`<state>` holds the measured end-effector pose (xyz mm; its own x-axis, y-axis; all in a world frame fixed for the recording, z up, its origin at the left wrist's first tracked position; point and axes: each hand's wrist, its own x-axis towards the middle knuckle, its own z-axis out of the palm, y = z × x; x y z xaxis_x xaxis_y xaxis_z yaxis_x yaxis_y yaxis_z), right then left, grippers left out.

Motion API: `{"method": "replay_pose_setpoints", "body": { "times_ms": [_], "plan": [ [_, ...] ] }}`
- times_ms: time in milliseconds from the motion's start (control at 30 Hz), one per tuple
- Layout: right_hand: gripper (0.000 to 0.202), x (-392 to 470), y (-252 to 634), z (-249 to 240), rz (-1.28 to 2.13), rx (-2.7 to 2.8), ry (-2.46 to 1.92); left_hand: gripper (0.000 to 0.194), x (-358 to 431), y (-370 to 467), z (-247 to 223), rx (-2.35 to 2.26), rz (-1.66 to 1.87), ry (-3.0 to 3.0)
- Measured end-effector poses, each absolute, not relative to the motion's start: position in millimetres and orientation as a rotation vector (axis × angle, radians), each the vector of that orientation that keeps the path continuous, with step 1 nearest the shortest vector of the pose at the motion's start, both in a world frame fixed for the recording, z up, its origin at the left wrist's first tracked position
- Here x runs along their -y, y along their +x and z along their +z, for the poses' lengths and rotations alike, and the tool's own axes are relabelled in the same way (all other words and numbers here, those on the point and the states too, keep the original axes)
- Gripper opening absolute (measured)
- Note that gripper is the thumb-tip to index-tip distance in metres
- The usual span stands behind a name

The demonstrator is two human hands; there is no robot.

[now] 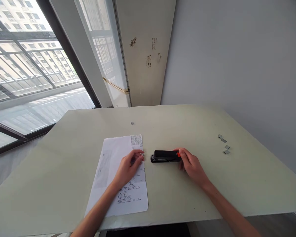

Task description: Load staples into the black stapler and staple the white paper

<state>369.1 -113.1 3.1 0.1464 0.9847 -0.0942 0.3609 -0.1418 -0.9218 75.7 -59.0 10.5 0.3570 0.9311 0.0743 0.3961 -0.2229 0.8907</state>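
A black stapler (164,156) with a red patch at its rear end lies on its length just right of the paper, its front pointing left. My right hand (191,164) grips that rear end between thumb and fingers. Printed white paper (135,205) rests on the pale table. Over its right edge is my left hand (129,166), its fingers curled and thumb brought toward them near the edge. Whatever small thing is between those fingertips cannot be made out. A small gap separates the left fingertips from the stapler's front.
Several small staple strips (223,140) lie on the right of the table (51,171), and one more strip (132,123) lies beyond the paper. Behind the table stand a stained cream cabinet (148,33) and a grey wall (224,49); a window (27,56) is at the left.
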Motion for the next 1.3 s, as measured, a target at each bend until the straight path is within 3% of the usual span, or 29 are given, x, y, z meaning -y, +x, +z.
{"method": "replay_pose_setpoints", "body": {
  "times_ms": [700,1000,1300],
  "plan": [
    [0.063,112,369,-4,0.916,1.369,-1.647,0.023,60,80,9,-1.201,0.841,1.878],
    [0.061,113,371,-4,0.926,1.345,-1.640,0.030,62,68,22,-1.266,0.953,2.286],
    [0.055,86,376,3,0.975,1.483,-1.576,0.034,50,30,23,-1.268,0.661,2.663]
  ]
}}
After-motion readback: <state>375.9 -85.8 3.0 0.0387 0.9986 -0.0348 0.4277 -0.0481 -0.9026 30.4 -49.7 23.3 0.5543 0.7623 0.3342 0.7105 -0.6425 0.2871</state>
